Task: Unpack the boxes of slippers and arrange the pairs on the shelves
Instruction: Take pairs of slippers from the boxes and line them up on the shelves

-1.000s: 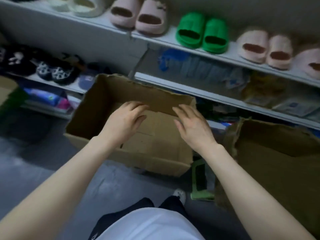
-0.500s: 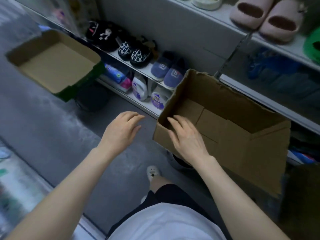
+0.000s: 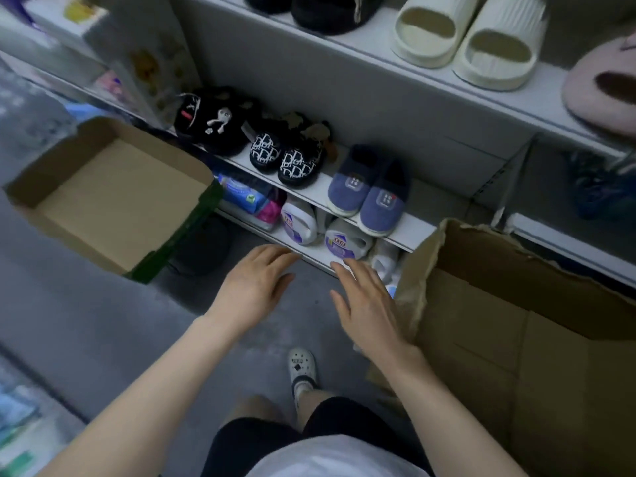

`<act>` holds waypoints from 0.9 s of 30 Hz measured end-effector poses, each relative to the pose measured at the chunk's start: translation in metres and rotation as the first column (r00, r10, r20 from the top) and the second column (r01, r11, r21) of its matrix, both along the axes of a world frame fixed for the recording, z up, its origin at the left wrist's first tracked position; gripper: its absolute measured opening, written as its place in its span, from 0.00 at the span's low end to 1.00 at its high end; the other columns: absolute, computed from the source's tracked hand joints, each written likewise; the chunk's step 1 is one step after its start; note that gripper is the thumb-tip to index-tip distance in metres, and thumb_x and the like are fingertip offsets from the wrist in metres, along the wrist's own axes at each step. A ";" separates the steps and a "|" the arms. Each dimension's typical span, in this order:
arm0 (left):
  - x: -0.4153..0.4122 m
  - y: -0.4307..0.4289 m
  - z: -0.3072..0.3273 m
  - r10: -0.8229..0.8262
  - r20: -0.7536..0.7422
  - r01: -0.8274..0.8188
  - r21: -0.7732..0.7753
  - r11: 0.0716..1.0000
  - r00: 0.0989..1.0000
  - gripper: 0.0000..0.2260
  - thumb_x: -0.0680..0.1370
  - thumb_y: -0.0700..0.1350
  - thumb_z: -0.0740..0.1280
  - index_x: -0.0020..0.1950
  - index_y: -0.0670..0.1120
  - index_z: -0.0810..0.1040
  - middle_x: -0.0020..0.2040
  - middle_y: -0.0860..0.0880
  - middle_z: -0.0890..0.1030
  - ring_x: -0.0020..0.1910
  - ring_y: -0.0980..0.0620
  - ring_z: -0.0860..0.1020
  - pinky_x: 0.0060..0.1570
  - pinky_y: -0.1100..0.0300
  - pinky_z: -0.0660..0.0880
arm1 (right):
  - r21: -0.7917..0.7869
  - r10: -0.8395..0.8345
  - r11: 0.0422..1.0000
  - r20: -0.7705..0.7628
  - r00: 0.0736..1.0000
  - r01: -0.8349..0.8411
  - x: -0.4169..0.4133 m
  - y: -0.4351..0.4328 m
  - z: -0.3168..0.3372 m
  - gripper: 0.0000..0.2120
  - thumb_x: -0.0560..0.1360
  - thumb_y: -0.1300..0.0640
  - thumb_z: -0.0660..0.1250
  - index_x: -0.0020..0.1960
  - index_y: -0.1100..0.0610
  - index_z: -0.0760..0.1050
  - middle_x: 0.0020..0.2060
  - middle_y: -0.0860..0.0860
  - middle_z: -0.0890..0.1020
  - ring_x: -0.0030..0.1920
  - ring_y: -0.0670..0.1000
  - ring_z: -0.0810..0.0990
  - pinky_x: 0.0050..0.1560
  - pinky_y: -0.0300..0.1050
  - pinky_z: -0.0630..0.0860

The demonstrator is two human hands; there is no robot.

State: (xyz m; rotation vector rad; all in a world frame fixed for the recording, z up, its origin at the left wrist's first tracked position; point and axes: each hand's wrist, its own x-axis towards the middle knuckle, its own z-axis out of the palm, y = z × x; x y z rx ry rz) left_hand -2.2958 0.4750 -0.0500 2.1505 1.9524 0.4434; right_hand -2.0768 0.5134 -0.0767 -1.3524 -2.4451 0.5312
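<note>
both hands point(image 3: 254, 287) open over grey floor point(image 3: 86, 321) nr shelves point(image 3: 344, 197).

Two opened cardboard boxes flank the white shelves point(image 3: 375, 46): at left a shallow box point(image 3: 113, 197) with a green side, its inside bare, and at right a deep brown box point(image 3: 516, 339) with a torn rim. On the middle shelf point(image 3: 411, 226), black fuzzy slippers point(image 3: 213, 122), a black-and-white patterned pair point(image 3: 285, 156) and a blue pair point(image 3: 368, 191) stand side by side. Cream slides point(image 3: 468, 43) and a pink slipper point(image 3: 602, 84) sit above.
</note>
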 end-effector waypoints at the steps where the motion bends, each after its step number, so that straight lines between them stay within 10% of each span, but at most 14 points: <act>1: -0.008 0.014 -0.003 -0.032 0.003 0.033 -0.011 0.999 0.999 0.17 0.78 0.51 0.59 0.62 0.45 0.78 0.57 0.46 0.79 0.56 0.44 0.77 0.55 0.53 0.77 | -0.012 -0.023 1.000 0.005 1.000 0.023 -0.008 0.009 -0.003 0.22 0.79 0.50 0.56 0.69 0.59 0.73 0.65 0.59 0.75 0.64 0.60 0.74 0.62 0.56 0.74; 16: -0.077 0.185 -0.146 -0.370 0.201 0.394 -0.095 0.914 0.907 0.21 0.78 0.50 0.64 0.70 0.48 0.71 0.64 0.47 0.74 0.62 0.47 0.74 0.59 0.55 0.75 | -0.150 -0.534 0.828 0.084 0.841 0.541 -0.080 0.082 -0.124 0.28 0.78 0.50 0.64 0.77 0.49 0.62 0.74 0.55 0.66 0.70 0.58 0.71 0.65 0.53 0.74; 27: -0.044 0.308 -0.286 -0.518 0.050 0.511 0.102 0.853 0.854 0.28 0.74 0.42 0.72 0.73 0.45 0.68 0.72 0.40 0.67 0.73 0.36 0.63 0.68 0.41 0.67 | -0.056 -0.733 0.677 0.038 0.679 0.734 -0.045 0.195 -0.264 0.32 0.78 0.49 0.66 0.78 0.44 0.56 0.78 0.58 0.55 0.74 0.62 0.62 0.61 0.56 0.75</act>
